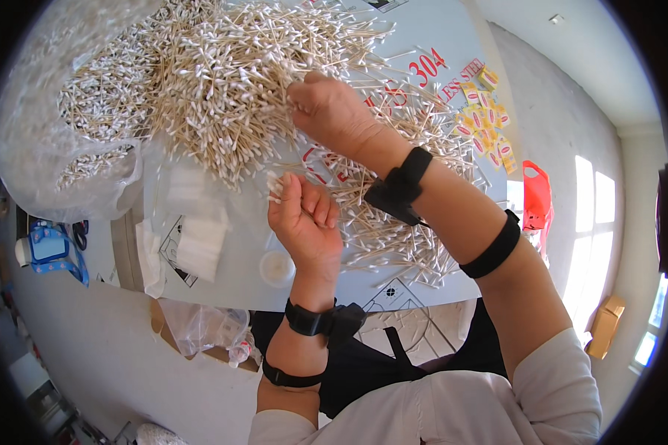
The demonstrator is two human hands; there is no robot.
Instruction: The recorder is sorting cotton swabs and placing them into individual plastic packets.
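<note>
A big heap of cotton swabs [223, 81] with white tips and pale wooden sticks covers the far middle of the table. At its right edge my right hand [330, 111] is closed, fingertips against the swabs; what they pinch is hidden. Nearer to me, my left hand [304, 219] is turned palm up with curled fingers. Between its thumb and fingers sits a small bunch of cotton swabs [276, 184], white tips showing. To the right, under and beside my right forearm, a looser spread of swabs [401, 230] lies on the table.
A clear plastic bag [37, 163] of swabs stands at the left. Clear plastic packets [200, 245] and a round translucent lid [277, 268] lie near the front edge. Small yellow-and-white packets [486, 122] sit at the right, by a red bag [536, 196]. A blue lanyard [74, 263] lies far left.
</note>
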